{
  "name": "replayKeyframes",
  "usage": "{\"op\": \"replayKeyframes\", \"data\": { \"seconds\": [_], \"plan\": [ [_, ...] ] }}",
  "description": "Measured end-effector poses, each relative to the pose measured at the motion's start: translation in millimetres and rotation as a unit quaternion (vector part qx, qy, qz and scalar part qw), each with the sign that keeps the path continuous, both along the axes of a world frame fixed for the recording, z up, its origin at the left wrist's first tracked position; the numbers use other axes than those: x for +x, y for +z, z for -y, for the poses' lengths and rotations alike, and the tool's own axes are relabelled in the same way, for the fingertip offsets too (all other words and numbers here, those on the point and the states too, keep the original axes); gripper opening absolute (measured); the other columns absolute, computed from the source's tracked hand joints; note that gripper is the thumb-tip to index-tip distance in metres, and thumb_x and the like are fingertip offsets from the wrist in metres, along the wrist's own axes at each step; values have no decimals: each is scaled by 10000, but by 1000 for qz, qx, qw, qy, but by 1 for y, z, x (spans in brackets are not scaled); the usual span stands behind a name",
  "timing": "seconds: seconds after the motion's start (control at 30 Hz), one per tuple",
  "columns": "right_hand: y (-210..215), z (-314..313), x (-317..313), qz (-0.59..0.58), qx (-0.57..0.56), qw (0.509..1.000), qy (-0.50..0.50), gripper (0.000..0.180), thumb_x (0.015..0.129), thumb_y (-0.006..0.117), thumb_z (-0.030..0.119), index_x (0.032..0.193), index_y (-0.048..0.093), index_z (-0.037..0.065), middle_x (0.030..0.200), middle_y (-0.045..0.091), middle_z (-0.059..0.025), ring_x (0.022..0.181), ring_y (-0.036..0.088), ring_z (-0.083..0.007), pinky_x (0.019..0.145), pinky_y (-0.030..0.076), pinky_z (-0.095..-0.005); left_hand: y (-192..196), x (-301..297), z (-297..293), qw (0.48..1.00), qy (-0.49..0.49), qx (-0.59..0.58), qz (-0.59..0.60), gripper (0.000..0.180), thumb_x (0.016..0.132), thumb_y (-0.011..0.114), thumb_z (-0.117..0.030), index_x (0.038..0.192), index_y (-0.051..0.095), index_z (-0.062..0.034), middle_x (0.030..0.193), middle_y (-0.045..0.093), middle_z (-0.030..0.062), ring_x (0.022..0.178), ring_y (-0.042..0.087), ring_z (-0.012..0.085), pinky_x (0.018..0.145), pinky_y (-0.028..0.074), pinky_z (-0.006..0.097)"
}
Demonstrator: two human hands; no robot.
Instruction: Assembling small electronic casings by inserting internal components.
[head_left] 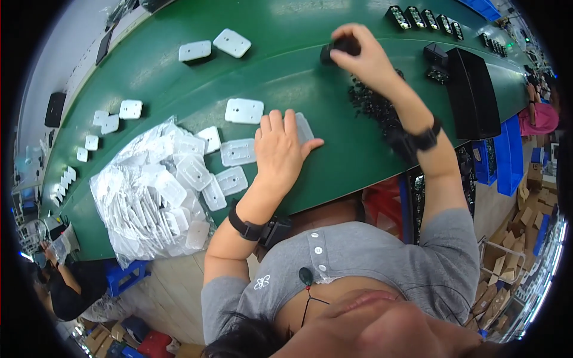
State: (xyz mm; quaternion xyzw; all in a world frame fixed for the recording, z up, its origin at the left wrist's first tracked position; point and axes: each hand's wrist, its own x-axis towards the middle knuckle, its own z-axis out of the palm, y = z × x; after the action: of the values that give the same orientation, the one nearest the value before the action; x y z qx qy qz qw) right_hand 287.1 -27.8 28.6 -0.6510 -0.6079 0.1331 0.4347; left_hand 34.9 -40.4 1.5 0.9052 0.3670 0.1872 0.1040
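Observation:
My right hand [373, 59] grips a small black box-shaped part [327, 53] at the far side of the green table, its fingers curled around it so that much of it is hidden. Flat on the tabletop lies my left hand [278, 149], fingers stretched and thumb apart. It partly covers a translucent white plastic cover [304, 126]. Beyond its fingertips rests a white rounded plate with small holes [244, 111]. Another translucent cover [237, 153] lies close beside the left hand. Small black parts [373, 98] are heaped under my right forearm.
A clear plastic bag [128, 191] full of translucent covers sits on the left. More white pieces [232, 43] are spread along the table's far side. On the right stand a long black bin [474, 92] and several black units with circuit boards [399, 18]. Blue trays [508, 155] hang beyond the edge.

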Motion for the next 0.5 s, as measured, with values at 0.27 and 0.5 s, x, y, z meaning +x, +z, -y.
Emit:
{"op": "replayKeyframes", "data": {
  "seconds": [0.27, 0.5],
  "plan": [
    [-23, 112, -86, -9, 22, 999, 40, 343, 778, 698, 2, 1095, 567, 13, 1113, 575, -125, 1061, 562, -267, 919, 446, -319, -1, -8, -12, 997, -27, -11, 73, 615, 694, 767, -108, 1229, 486, 9, 1025, 513, 154, 946, 516, 324, 793, 468, 392],
    [-39, 103, -82, 26, 31, 999, 20, 410, 810, 688, 21, 1204, 574, 16, 1211, 593, -149, 1126, 572, -305, 959, 453, -356, -6, -8, -12, 995, -57, 12, 82, 546, 717, 720, -43, 1217, 504, -5, 1082, 521, 140, 982, 516, 323, 822, 463, 410]
  ]
}}
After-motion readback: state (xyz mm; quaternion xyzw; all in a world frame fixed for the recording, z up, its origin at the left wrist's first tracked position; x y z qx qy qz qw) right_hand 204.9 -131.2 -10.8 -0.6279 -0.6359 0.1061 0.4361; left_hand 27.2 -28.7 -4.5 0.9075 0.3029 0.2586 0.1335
